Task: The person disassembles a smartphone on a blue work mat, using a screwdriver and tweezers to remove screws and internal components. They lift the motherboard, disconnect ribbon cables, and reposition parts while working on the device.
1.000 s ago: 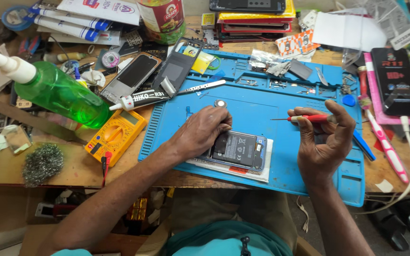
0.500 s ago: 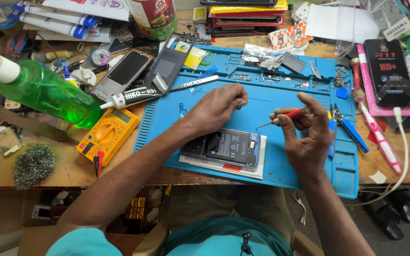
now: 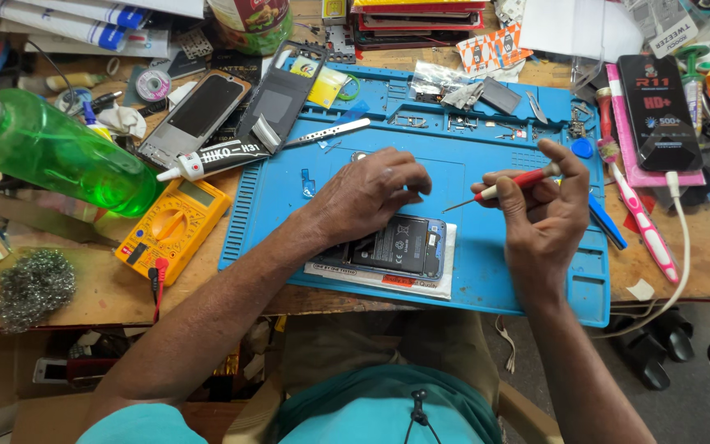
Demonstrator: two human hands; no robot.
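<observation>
An opened phone (image 3: 396, 245) with its dark battery showing lies on a white sheet on the blue work mat (image 3: 519, 271). My left hand (image 3: 365, 194) rests above the phone's top edge with its fingers curled toward the mat; whether it pinches something small I cannot tell. My right hand (image 3: 541, 215) grips a thin red-handled screwdriver (image 3: 513, 182), whose metal tip points left toward the left hand's fingertips, just above the phone's upper right corner.
A green spray bottle (image 3: 51, 156), a yellow multimeter (image 3: 170, 226) and a steel wool ball (image 3: 33, 284) lie at the left. A glue tube (image 3: 215, 156), phone frames (image 3: 199, 111) and a black screen box (image 3: 659, 111) crowd the back. A pink toothbrush (image 3: 638, 218) lies at the mat's right.
My left hand lifted off the phone and moved up to its top edge. My right hand brought the screwdriver left, its tip now close to the left fingers.
</observation>
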